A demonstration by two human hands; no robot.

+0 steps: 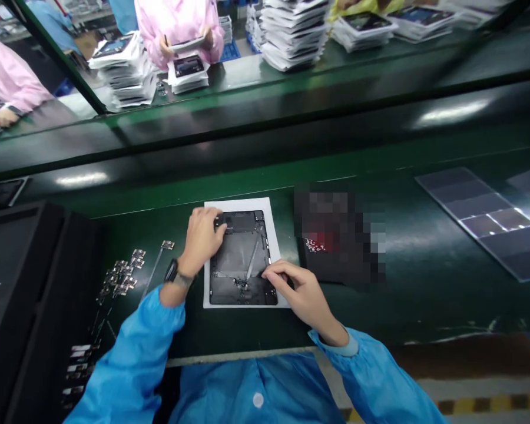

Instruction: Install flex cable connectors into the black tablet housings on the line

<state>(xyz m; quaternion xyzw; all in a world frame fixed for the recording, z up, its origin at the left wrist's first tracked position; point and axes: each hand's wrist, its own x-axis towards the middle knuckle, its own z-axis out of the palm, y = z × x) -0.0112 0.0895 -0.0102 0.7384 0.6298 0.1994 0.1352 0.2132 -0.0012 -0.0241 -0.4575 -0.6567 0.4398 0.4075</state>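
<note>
A black tablet housing (234, 253) lies open side up on a white sheet (272, 235). Inside it are a small circuit board (241, 283) near the lower end and a pale flat ribbon cable (253, 256) running up from it. My left hand (203, 234) is curled over the housing's upper left edge, thumb on its inside, gripping it there. At the lower right edge, the thumb and fingertips of my right hand (298, 288) are pinched together; whatever is between them is too small to make out.
Left of the sheet lie several small circuit boards (121, 277), beside a large black box (30, 294). A pixelated dark area with a tray (331, 268) is on the right, then film sheets (481, 218). Across the line, people work among stacked tablets (123, 70).
</note>
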